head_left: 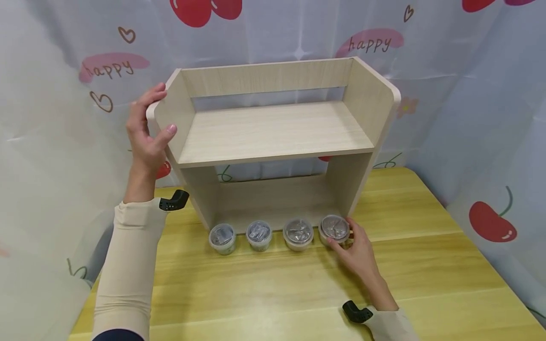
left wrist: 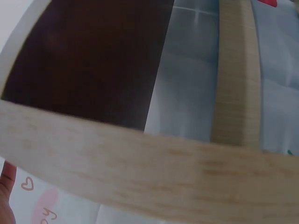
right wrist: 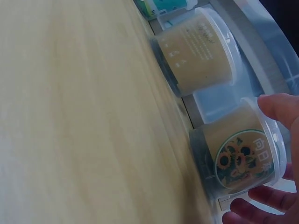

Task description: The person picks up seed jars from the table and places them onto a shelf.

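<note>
Four tubs (head_left: pixel 298 232): standing in a row on the table (head_left: pixel 277 293), just in front of the shelf (head_left: pixel 273 132); silvery wrapping is showing through the clear lids.
Right tub (head_left: pixel 334 228): standing at the row's right end; in the right wrist view, a sunflower picture is decorating its side.
Right hand (head_left: pixel 359 255): grasping the right tub, the thumb touching the lid's rim, the fingers reaching around the far side.
Left hand (head_left: pixel 142 130): gripping the shelf's left panel near the top, the thumb crossing the front edge, the other fingers lying along the outside.
Shelf: standing upright on the table, its pale wood forming two levels.
Curtain (head_left: pixel 264 38): hanging behind, showing cherries, hearts and "happy".
</note>
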`<move>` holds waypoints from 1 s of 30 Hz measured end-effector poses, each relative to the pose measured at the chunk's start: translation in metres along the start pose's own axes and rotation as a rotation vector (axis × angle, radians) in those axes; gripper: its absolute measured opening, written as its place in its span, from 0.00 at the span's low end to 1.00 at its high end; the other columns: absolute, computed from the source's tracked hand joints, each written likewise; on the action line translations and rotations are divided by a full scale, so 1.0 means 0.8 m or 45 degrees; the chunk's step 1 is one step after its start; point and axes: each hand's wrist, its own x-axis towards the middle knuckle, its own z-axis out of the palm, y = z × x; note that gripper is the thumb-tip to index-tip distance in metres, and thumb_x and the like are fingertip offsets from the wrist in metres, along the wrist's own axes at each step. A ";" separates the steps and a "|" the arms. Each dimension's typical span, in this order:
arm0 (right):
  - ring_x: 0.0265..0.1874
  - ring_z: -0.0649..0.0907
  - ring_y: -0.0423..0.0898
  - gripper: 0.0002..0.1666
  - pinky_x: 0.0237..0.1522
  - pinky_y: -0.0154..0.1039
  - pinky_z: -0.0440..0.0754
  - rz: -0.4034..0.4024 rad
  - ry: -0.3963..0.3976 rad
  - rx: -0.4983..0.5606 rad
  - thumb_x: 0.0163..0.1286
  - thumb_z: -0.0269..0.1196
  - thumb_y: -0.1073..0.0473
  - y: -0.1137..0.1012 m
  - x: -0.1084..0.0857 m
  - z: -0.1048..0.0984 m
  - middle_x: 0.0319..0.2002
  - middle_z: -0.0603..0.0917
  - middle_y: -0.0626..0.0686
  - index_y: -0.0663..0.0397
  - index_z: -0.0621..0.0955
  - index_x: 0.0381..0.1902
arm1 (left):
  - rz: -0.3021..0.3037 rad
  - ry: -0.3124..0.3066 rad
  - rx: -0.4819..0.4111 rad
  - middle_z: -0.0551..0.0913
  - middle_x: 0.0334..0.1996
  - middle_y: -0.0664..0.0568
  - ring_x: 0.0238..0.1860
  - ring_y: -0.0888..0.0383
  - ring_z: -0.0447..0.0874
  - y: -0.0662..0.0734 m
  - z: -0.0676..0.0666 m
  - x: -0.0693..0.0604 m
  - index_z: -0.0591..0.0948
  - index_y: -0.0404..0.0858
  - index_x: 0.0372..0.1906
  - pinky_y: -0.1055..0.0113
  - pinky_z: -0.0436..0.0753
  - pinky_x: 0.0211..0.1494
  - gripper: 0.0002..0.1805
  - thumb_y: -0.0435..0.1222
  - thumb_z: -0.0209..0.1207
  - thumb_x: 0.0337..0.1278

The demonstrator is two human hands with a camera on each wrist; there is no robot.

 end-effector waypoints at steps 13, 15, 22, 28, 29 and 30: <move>0.56 0.75 0.67 0.54 0.51 0.60 0.77 0.033 -0.026 0.039 0.57 0.73 0.51 0.004 0.001 0.008 0.63 0.69 0.73 0.70 0.60 0.71 | 0.030 -0.001 -0.160 0.77 0.59 0.39 0.60 0.46 0.71 -0.030 -0.003 0.000 0.74 0.21 0.54 0.67 0.72 0.53 0.47 0.62 0.60 0.45; 0.56 0.75 0.67 0.54 0.50 0.59 0.78 0.041 -0.037 0.044 0.57 0.73 0.51 0.005 0.001 0.009 0.64 0.68 0.73 0.69 0.59 0.72 | 0.048 -0.005 -0.150 0.77 0.59 0.38 0.61 0.46 0.71 -0.032 -0.002 0.000 0.73 0.21 0.54 0.66 0.72 0.54 0.49 0.64 0.59 0.47; 0.58 0.75 0.68 0.56 0.52 0.59 0.77 0.044 -0.041 0.072 0.57 0.74 0.51 0.010 0.001 0.014 0.65 0.67 0.73 0.69 0.57 0.73 | 0.061 -0.036 -0.190 0.75 0.61 0.37 0.58 0.45 0.72 -0.038 -0.002 -0.005 0.71 0.21 0.55 0.68 0.73 0.49 0.49 0.66 0.57 0.51; 0.58 0.75 0.68 0.56 0.54 0.59 0.76 0.043 -0.037 0.076 0.56 0.74 0.52 0.012 0.001 0.015 0.65 0.67 0.73 0.69 0.57 0.72 | 0.034 -0.030 -0.273 0.73 0.62 0.38 0.56 0.46 0.72 -0.042 -0.001 -0.008 0.72 0.23 0.56 0.68 0.72 0.48 0.47 0.64 0.59 0.52; 0.58 0.75 0.68 0.56 0.54 0.59 0.76 0.044 -0.036 0.077 0.56 0.74 0.51 0.012 0.001 0.015 0.65 0.67 0.73 0.69 0.57 0.72 | 0.031 -0.026 -0.294 0.73 0.62 0.38 0.55 0.46 0.72 -0.043 0.000 -0.008 0.72 0.24 0.56 0.68 0.72 0.48 0.46 0.64 0.59 0.52; 0.58 0.75 0.68 0.56 0.54 0.59 0.76 0.045 -0.036 0.080 0.56 0.74 0.51 0.012 0.001 0.015 0.65 0.68 0.73 0.69 0.57 0.72 | 0.028 -0.022 -0.315 0.73 0.62 0.38 0.55 0.46 0.72 -0.043 0.001 -0.007 0.72 0.24 0.55 0.68 0.72 0.47 0.45 0.63 0.60 0.52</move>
